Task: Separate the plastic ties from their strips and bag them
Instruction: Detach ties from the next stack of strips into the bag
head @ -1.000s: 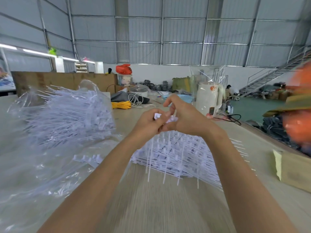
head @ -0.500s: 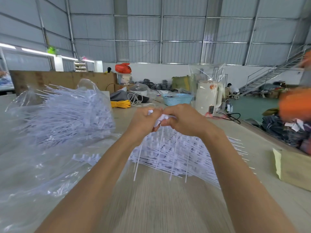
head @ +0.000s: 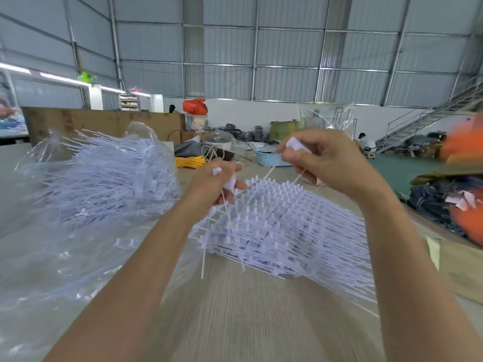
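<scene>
"What are the hands doing?"

"The left hand (head: pixel 219 185) has its fingers curled round a white tie (head: pixel 209 236), which hangs down. The right hand (head: pixel 326 158) pinches the white ends of other ties (head: pixel 294 145), up higher."

"Where are the rest?"

"A stack of tie strips (head: pixel 287 231) lies on the bench (head: pixel 248 322), under the hands. Loose ties (head: pixel 104 178) sit in a clear plastic bag (head: pixel 52 257) on the left."

"Any words to read?"

"No. The ties have small dark marks, too blurry to read. Far back are a yellow rope (head: pixel 189 161) and a blue basket (head: pixel 270 158)."
</scene>
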Demonstrator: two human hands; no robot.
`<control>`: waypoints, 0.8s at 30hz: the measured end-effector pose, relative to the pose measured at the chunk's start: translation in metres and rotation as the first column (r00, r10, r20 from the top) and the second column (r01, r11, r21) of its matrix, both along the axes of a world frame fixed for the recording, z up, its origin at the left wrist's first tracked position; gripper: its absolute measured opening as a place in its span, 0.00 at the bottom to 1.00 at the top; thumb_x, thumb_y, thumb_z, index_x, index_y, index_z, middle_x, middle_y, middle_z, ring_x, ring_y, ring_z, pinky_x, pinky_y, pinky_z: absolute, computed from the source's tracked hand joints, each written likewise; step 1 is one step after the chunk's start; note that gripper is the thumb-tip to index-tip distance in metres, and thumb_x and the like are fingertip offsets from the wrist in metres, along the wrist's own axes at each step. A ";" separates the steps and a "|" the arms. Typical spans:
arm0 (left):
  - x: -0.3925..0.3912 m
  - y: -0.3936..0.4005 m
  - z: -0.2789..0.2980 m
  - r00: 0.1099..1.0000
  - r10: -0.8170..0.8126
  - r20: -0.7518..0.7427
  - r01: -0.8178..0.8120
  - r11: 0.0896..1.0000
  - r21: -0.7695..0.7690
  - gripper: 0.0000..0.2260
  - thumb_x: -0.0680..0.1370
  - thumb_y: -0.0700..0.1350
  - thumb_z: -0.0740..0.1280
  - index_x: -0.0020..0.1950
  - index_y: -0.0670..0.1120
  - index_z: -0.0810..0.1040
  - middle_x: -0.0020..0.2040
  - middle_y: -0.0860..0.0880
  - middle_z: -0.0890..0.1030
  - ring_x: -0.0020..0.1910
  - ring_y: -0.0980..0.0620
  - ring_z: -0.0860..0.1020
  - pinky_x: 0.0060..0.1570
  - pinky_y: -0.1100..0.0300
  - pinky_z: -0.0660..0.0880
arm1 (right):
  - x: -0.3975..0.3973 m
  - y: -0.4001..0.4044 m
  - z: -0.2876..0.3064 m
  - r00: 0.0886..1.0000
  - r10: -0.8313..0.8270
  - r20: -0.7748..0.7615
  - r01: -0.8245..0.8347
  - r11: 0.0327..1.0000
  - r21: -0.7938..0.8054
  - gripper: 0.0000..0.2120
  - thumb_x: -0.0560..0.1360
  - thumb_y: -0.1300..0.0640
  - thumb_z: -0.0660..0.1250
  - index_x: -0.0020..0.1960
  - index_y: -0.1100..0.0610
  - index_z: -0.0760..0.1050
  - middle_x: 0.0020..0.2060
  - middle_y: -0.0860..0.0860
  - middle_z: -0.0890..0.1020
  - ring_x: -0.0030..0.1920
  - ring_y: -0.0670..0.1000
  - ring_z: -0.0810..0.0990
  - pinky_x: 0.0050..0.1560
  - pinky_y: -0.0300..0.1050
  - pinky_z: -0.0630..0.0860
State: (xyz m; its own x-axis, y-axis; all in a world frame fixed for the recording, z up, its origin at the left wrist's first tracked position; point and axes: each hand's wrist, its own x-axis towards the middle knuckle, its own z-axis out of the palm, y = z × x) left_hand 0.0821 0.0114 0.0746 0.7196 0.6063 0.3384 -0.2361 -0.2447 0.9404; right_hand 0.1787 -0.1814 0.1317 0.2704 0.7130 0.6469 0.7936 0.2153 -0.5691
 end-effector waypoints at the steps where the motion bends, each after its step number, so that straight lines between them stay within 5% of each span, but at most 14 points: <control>1: 0.002 -0.002 -0.004 1.000 -0.020 -0.009 0.020 0.999 0.040 0.06 0.81 0.46 0.62 0.49 0.48 0.78 0.30 0.51 0.82 0.19 0.56 0.70 0.18 0.68 0.62 | -0.005 0.004 -0.001 1.000 0.018 0.000 -0.018 0.999 -0.042 0.06 0.68 0.50 0.69 0.43 0.51 0.81 0.24 0.46 0.76 0.22 0.41 0.68 0.23 0.34 0.67; 4: 0.005 -0.006 -0.005 0.998 -0.056 -0.016 0.058 0.993 0.107 0.07 0.80 0.46 0.63 0.45 0.49 0.80 0.28 0.54 0.78 0.20 0.57 0.67 0.22 0.67 0.62 | -0.010 0.016 -0.006 0.998 0.016 0.057 -0.005 0.982 -0.188 0.10 0.65 0.50 0.73 0.40 0.57 0.81 0.23 0.47 0.73 0.22 0.43 0.66 0.24 0.37 0.65; 7: 0.003 -0.012 -0.001 0.991 -0.122 -0.055 0.126 0.988 0.093 0.14 0.74 0.58 0.67 0.35 0.49 0.79 0.29 0.53 0.77 0.21 0.58 0.63 0.22 0.68 0.59 | -0.002 0.022 -0.011 0.983 -0.054 0.178 0.107 0.948 -0.301 0.11 0.74 0.55 0.69 0.34 0.55 0.75 0.23 0.44 0.72 0.22 0.42 0.68 0.27 0.34 0.65; 12: 0.002 -0.020 0.001 0.984 -0.136 -0.113 0.144 0.987 0.068 0.26 0.60 0.71 0.65 0.32 0.47 0.74 0.29 0.50 0.76 0.19 0.57 0.61 0.20 0.69 0.57 | 0.008 0.022 -0.017 0.964 -0.078 0.253 0.190 0.869 -0.456 0.09 0.78 0.60 0.62 0.45 0.66 0.74 0.25 0.45 0.72 0.23 0.43 0.68 0.28 0.33 0.66; 15: 0.003 -0.024 -0.001 0.980 -0.181 -0.087 0.193 0.968 0.162 0.27 0.63 0.70 0.63 0.37 0.45 0.76 0.24 0.54 0.74 0.18 0.58 0.61 0.20 0.69 0.58 | 0.002 0.029 -0.020 0.978 -0.029 0.205 0.116 0.897 -0.426 0.04 0.75 0.61 0.67 0.50 0.57 0.75 0.30 0.42 0.79 0.27 0.44 0.75 0.34 0.39 0.74; 20: 0.004 -0.030 -0.004 0.990 -0.132 -0.057 0.143 0.898 0.415 0.11 0.73 0.58 0.68 0.33 0.57 0.81 0.25 0.57 0.77 0.23 0.62 0.69 0.23 0.71 0.64 | -0.005 0.035 -0.023 0.998 -0.018 0.063 0.043 0.905 -0.423 0.19 0.70 0.63 0.72 0.54 0.53 0.66 0.36 0.46 0.83 0.29 0.47 0.78 0.36 0.40 0.76; 24: -0.006 -0.019 0.007 0.995 -0.053 -0.084 0.086 0.884 0.459 0.13 0.72 0.57 0.69 0.28 0.56 0.78 0.26 0.55 0.78 0.22 0.60 0.69 0.23 0.69 0.66 | -0.001 0.034 -0.024 0.989 -0.087 0.120 0.127 0.915 -0.383 0.12 0.72 0.57 0.71 0.51 0.52 0.70 0.39 0.47 0.82 0.26 0.42 0.76 0.35 0.42 0.75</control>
